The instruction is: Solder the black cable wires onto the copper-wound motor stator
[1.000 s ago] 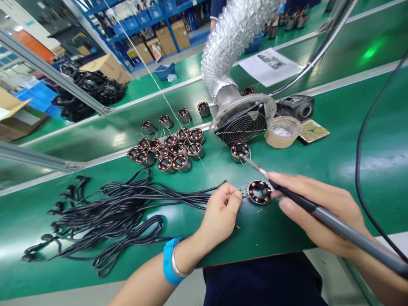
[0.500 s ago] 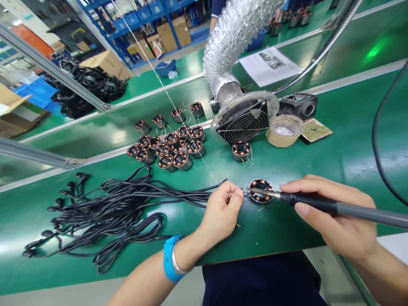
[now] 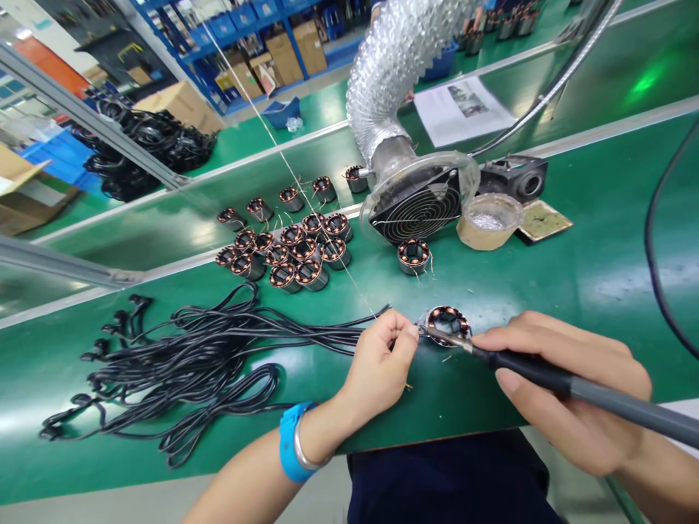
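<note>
A small motor stator (image 3: 448,322) with copper windings lies flat on the green bench (image 3: 491,284) near its front edge. My left hand (image 3: 382,360) is closed just left of it, pinching a thin solder wire (image 3: 306,196) that runs up and away to the back left, with black cable ends under the fingers. My right hand (image 3: 568,386) grips a soldering iron (image 3: 546,375) by its dark handle. The iron's tip rests at the stator's left edge, right beside my left fingertips.
A bundle of black cables (image 3: 207,356) spreads left of my hand. Several more stators (image 3: 289,251) cluster behind, one stator (image 3: 413,256) alone. A fume fan (image 3: 418,207) on a foil duct, a solder pot (image 3: 486,222), a sponge tray (image 3: 543,220) and an iron stand (image 3: 516,178) sit behind.
The iron swung down from pointing at the lone stator behind to lie across the near stator, its tip now at my left fingertips. My left hand stayed put.
</note>
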The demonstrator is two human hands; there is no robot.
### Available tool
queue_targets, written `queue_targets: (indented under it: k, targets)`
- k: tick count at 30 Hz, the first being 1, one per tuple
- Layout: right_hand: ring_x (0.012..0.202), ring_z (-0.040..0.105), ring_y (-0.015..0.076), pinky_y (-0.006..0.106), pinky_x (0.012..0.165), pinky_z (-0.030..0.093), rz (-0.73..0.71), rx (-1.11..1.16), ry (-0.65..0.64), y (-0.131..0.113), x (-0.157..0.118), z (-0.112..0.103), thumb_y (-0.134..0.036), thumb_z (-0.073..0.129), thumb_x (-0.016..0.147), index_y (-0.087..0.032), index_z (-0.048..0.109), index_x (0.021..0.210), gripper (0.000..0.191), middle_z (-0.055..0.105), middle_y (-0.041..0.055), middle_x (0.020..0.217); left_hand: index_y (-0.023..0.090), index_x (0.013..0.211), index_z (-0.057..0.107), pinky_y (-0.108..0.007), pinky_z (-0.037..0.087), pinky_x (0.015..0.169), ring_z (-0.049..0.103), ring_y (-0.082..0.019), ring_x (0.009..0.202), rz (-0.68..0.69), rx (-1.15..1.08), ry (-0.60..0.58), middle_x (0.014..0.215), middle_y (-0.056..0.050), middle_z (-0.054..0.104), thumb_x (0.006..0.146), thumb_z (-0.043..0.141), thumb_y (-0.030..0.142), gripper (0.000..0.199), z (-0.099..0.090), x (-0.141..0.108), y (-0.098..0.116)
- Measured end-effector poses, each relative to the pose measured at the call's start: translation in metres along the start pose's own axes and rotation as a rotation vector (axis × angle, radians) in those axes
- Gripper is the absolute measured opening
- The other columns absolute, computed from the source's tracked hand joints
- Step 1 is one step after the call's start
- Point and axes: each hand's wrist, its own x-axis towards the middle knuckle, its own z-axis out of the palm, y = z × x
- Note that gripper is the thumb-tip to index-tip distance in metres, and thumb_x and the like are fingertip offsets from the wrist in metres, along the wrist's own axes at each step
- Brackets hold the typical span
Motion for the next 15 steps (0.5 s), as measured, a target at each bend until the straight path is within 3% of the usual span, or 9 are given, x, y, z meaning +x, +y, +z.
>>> queue_targets:
  k: [4,15]
  targets:
    - [0.058,0.059,0.0112,0.023,0.05,0.05,0.008,0.01,0.005,-0.003,-0.003,0.001,-0.009,0.056,0.084,-0.02,0.068,0.101,0.024,0.066,0.0014,0.076,0.019,0.072,0.047,-0.024,0.029,0.057,0.036,-0.01,0.057,0.002,0.009,-0.003,0.06,0.006,0.04,0.09,0.05,0.032,0.023,0.0,0.001,0.0]
    - [0.062,0.06,0.0158,0.03,0.052,0.046,-0.025,-0.005,0.188,0.012,-0.007,0.001,-0.01,0.06,0.082,-0.024,0.07,0.107,0.03,0.067,0.0022,0.08,0.02,0.07,0.046,-0.024,0.03,0.057,0.037,-0.01,0.059,0.002,0.009,-0.001,0.061,0.006,0.041,0.089,0.051,0.033,0.024,0.0,0.001,0.0]
